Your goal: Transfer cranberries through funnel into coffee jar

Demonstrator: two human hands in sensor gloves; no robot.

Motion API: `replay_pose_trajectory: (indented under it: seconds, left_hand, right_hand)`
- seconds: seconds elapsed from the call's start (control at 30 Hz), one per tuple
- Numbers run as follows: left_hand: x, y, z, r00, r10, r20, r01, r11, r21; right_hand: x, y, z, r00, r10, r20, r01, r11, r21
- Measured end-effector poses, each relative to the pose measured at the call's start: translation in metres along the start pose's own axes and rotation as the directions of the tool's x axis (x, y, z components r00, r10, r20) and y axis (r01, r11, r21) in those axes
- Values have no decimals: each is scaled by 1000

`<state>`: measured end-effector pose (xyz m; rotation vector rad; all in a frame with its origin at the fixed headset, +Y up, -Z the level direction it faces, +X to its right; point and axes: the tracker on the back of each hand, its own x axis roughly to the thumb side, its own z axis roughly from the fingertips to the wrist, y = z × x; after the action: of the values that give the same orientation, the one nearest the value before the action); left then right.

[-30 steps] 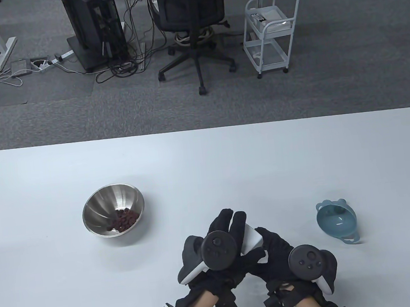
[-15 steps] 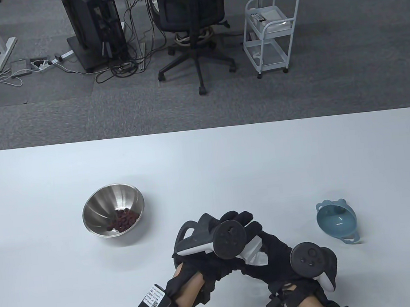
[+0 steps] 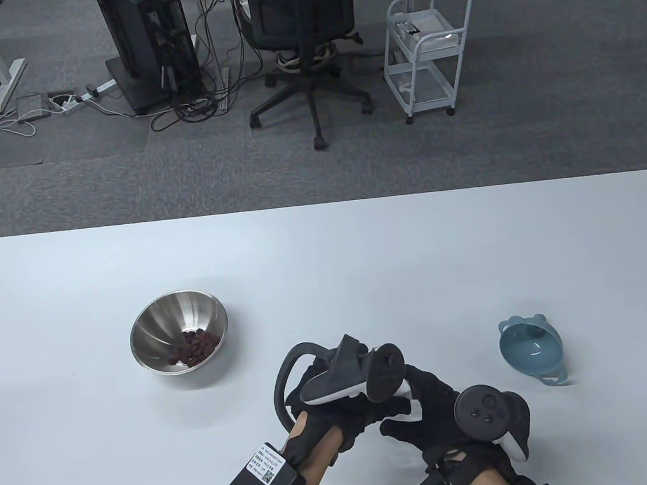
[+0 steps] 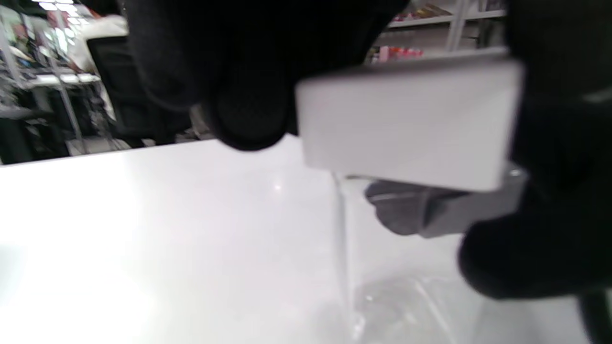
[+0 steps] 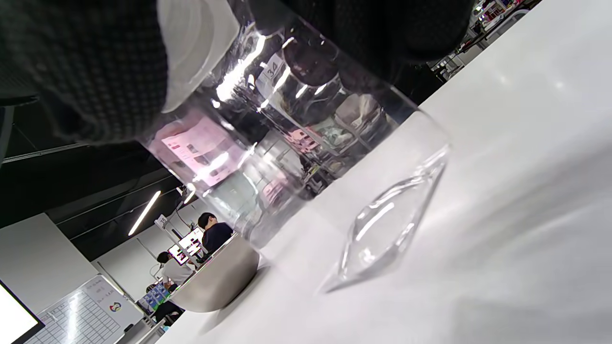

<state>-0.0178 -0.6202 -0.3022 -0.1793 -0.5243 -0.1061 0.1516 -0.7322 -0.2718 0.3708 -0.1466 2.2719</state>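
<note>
A clear glass coffee jar [image 5: 306, 157] with a white lid [image 3: 413, 410] stands on the table near the front edge, mostly hidden between my hands in the table view. My right hand [image 3: 429, 419] grips the jar's body. My left hand [image 3: 347, 416] grips the lid [image 4: 411, 124] from above, with its tracker tipped on its side. Dark red cranberries [image 3: 195, 348] lie in a steel bowl [image 3: 156, 323] to the left. A blue funnel [image 3: 532, 350] lies on the table to the right, apart from both hands.
The white table [image 3: 325, 254] runs wide behind the hands. The steel bowl also shows in the right wrist view [image 5: 220, 282], beyond the jar. An office chair [image 3: 300, 25] and a white cart [image 3: 430, 46] stand on the floor past the far edge.
My left hand has rolled over on the lid, tipping its tracker from face-up onto its side, and the forearm has swung left. My right hand has stayed on the jar.
</note>
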Motion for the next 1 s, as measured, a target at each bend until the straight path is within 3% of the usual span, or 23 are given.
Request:
replay_pose_trajectory:
  seconds: [0.17, 0.4, 0.57, 0.73, 1.0]
  left_hand:
    - [3, -5, -5, 997, -14, -75, 17, 999, 34]
    - [-6, -1, 5, 997, 51, -52, -49, 998, 35]
    - [-14, 6, 16, 986, 147, 82, -151, 987, 47]
    - [-11, 2, 16, 951, 197, 237, -182, 980, -82]
    - [0, -5, 7, 953, 158, 257, -127, 983, -136]
  right_hand:
    - [-2, 1, 0, 1000, 0, -5, 0, 1000, 16]
    - [-5, 0, 0, 1000, -12, -23, 13, 1000, 13]
    - [-5, 0, 0, 999, -28, -25, 29, 999, 18]
    - [-5, 0, -1, 999, -32, -19, 33, 999, 26]
    - [-3, 2, -1, 999, -47, 1, 47, 998, 45]
